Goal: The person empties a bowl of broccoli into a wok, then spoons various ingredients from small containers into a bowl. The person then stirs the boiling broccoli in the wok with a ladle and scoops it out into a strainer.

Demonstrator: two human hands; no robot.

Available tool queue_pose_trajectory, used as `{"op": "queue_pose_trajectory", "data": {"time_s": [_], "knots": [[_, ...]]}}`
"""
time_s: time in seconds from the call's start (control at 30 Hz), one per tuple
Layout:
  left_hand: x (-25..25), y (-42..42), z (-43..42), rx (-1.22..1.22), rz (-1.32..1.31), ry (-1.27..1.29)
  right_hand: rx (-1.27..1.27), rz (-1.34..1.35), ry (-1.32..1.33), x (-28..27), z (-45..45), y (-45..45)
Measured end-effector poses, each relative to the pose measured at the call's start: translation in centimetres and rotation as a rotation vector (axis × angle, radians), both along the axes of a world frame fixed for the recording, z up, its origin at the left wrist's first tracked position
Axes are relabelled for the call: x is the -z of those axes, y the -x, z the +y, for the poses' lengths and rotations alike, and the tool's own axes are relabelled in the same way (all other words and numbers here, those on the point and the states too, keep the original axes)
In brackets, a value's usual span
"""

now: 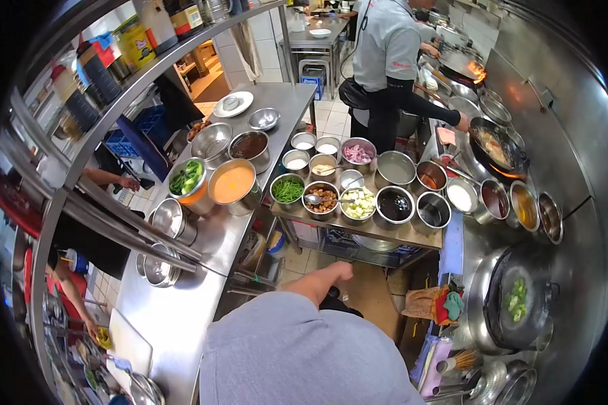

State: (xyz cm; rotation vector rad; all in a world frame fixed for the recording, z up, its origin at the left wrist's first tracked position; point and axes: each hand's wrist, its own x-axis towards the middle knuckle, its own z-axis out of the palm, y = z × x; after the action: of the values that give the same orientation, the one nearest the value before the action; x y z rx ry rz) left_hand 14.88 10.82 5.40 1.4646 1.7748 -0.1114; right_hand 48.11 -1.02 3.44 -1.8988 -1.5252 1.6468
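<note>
My left hand (pixel 343 271) hangs at the end of a bare forearm in front of my grey shirt, over the floor. It looks small and rounded; its fingers are turned away from view. My right hand is out of sight. Beyond the left hand stands a small steel table (pixel 287 214) bearing bowls of food: chopped green herbs (pixel 288 190), brown chunks (pixel 321 198) with a spoon, pale green cubes (pixel 358 203) and a dark sauce (pixel 394 204). To my right, cut green peppers (pixel 517 300) lie in a wok (pixel 535 324).
A co-worker (pixel 382 61) handles a wok (pixel 496 145) near a flame. At left, a steel counter (pixel 213 270) holds a pot of orange liquid (pixel 233 181), green vegetables (pixel 186 177) and a white board (pixel 128 344). Shelf rails (pixel 142 229) cross above it; another person's hand (pixel 91 329) reaches there.
</note>
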Motion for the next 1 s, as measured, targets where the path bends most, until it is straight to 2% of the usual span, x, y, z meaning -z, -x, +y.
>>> {"op": "queue_pose_trajectory", "data": {"time_s": [0.07, 0.13, 0.27, 0.33, 0.47, 0.53, 0.6, 0.67, 0.7, 0.73, 0.77, 0.8, 0.93, 1.0], "knots": [[-1.2, -1.0, 1.0, -0.01, -0.019, -0.136, -0.002, 0.009, 0.005, 0.2, 0.1, 0.0], [-1.2, -2.4, 1.0, 0.011, -0.081, -0.167, -0.008, 0.017, 0.014, 0.1, 0.1, 0.5], [-0.1, -4.1, -2.4, 0.232, -0.215, -0.182, -0.009, 0.026, 0.039, 0.0, 0.1, 2.1], [1.4, -3.8, -3.8, 0.367, -0.205, -0.08, -0.002, 0.023, 0.052, -0.3, 0.0, 3.0], [2.4, 0.8, -4.5, 0.478, -0.191, 0.043, 0.025, 0.014, 0.081, -0.5, -0.4, 5.9], [2.3, 4.5, -2.9, 0.439, -0.115, 0.1, 0.04, 0.004, 0.1, -0.9, -0.6, 7.8], [1.7, 8.8, -1.5, 0.289, -0.089, 0.131, 0.061, -0.009, 0.122, -1.3, -0.8, 9.8], [6.3, 12.6, -0.4, 0.11, -0.036, 0.118, 0.086, -0.024, 0.148, -1.8, -1.2, 11.4], [6.8, 14.6, 0.0, 0.066, -0.056, 0.096, 0.099, -0.028, 0.161, -2.0, -1.5, 12.1], [3.8, 16.4, 0.1, -0.078, -0.079, 0.183, 0.113, -0.034, 0.169, -2.1, -1.9, 12.7], [8.2, 18.2, 0.4, -0.021, -0.012, 0.199, 0.127, -0.04, 0.18, -2.3, -2.2, 13.1], [8.5, 19.8, 0.5, 0.05, 0.019, 0.239, 0.141, -0.044, 0.183, -2.6, -2.6, 13.5], [7.9, 22.7, 0.0, 0.026, 0.023, 0.29, 0.152, -0.022, 0.181, -3.4, -3.5, 15.1], [7.8, 22.4, 0.1, 0.134, 0.035, 0.323, 0.156, 0.019, 0.152, -4.0, -3.7, 15.9]]}}
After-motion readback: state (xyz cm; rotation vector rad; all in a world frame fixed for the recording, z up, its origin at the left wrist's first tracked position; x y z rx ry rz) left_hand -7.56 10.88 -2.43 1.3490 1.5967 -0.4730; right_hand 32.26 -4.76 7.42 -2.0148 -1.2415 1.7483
